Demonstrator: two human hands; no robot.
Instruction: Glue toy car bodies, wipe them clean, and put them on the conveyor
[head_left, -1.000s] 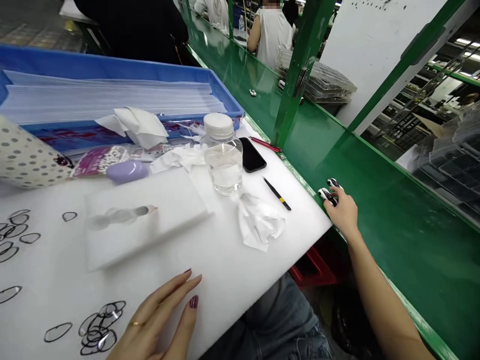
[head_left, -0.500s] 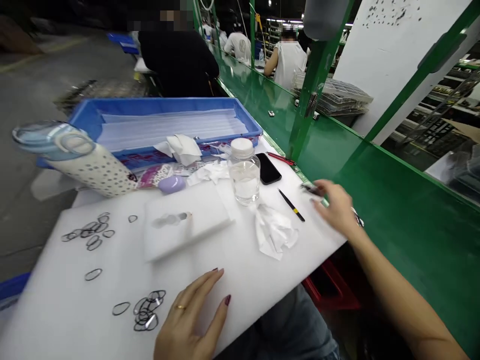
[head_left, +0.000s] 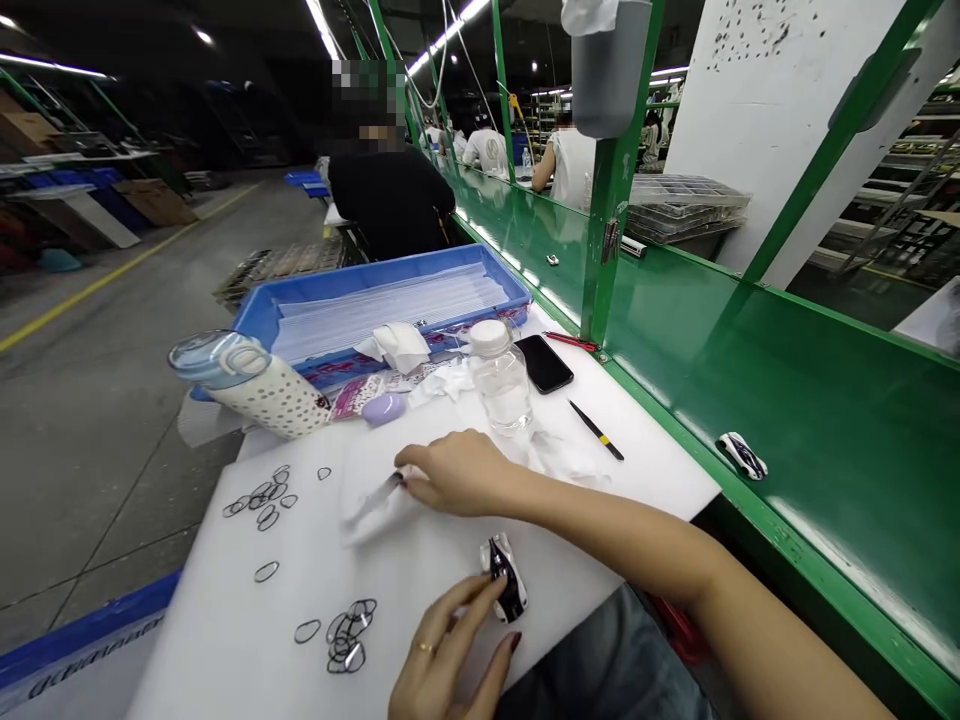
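Observation:
A small white-and-black piece shaped like a toy car [head_left: 504, 578] lies on the white foam-covered table [head_left: 247, 600]. My left hand [head_left: 446, 650] rests beside it, fingertips touching its side, thumb spread apart. My right hand [head_left: 457, 472] reaches across to the white foam block [head_left: 360, 515], blurred by motion. Its thumb and finger are pinched together at the block's grey slot; what they hold, if anything, is too small to name. Black rubber rings lie in a near pile [head_left: 349, 640] and a far pile [head_left: 266, 495], with several loose ones around.
Behind the block stand a clear bottle [head_left: 501, 385], a phone [head_left: 546, 363], tweezers [head_left: 596, 430], a dotted tumbler [head_left: 277, 395] and a blue tray [head_left: 375, 290]. Crumpled tissue [head_left: 562, 460] lies beyond my right forearm. Another car-shaped piece [head_left: 742, 455] sits on the green conveyor [head_left: 810, 430]. A person [head_left: 386, 200] sits ahead.
My right hand has moved left from the conveyor edge to the foam block. The car-shaped piece now lies by my left hand. The camera view has shifted.

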